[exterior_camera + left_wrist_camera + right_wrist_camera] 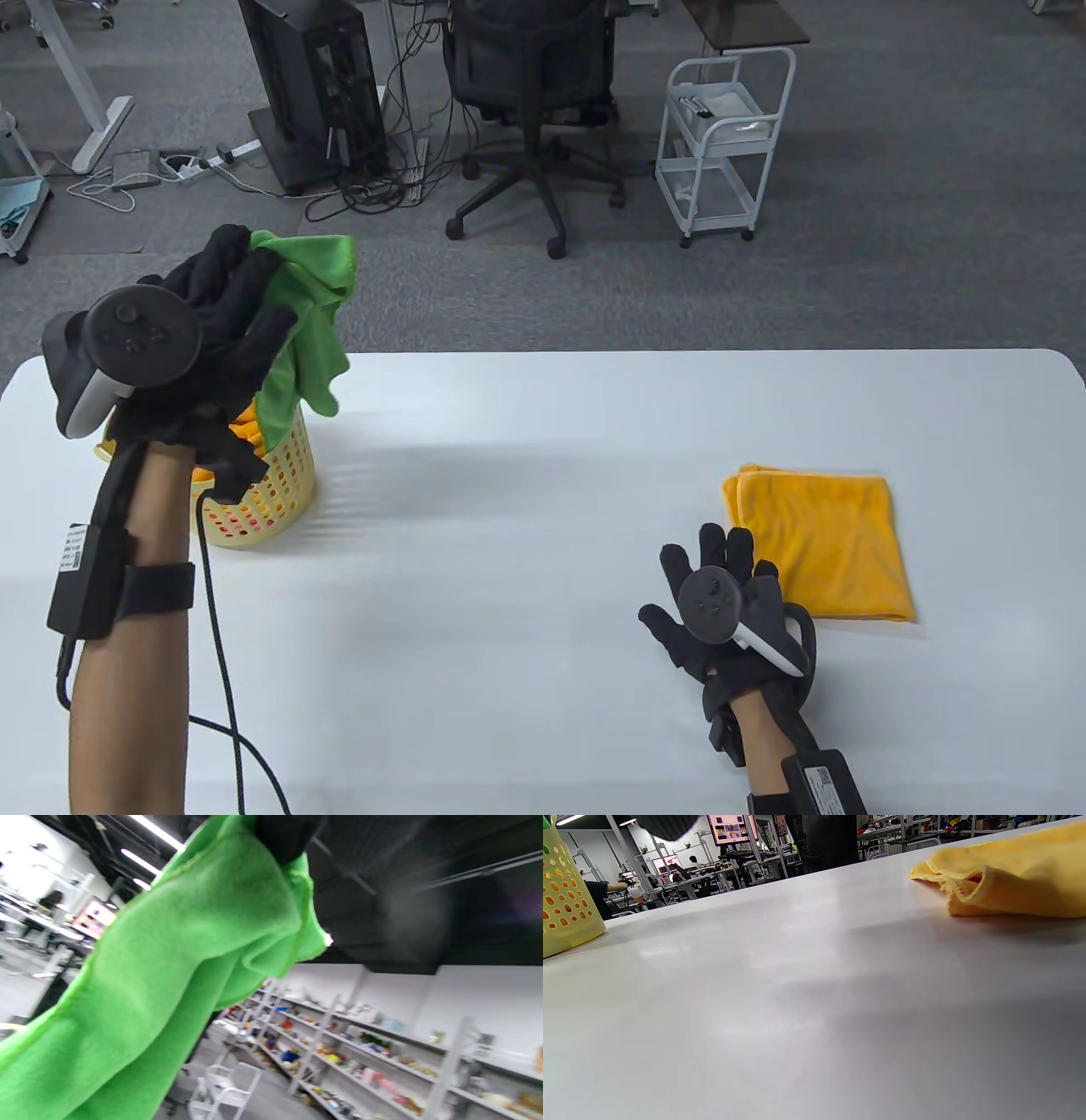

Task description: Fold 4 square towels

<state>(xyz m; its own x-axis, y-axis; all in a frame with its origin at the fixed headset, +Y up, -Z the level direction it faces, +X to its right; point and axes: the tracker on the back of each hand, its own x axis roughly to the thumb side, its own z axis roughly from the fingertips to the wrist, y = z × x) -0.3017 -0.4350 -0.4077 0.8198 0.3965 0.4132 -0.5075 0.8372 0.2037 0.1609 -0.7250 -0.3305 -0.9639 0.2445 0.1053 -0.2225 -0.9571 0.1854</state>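
While bunched, green towel [307, 323] hangs crumpled.

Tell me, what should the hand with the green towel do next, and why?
Probably carry it to the bare table and spread it flat. The left hand holds the green towel bunched above the basket, and one orange towel already lies folded.

Green towel [310, 327] hangs crumpled; orange towel [827, 543] (folded) lies flat.

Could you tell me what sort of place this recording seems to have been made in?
Probably an office-like lab or workshop: beyond the white table are grey carpet, an office chair and a computer tower, and the left wrist view shows long shelves of assorted objects.
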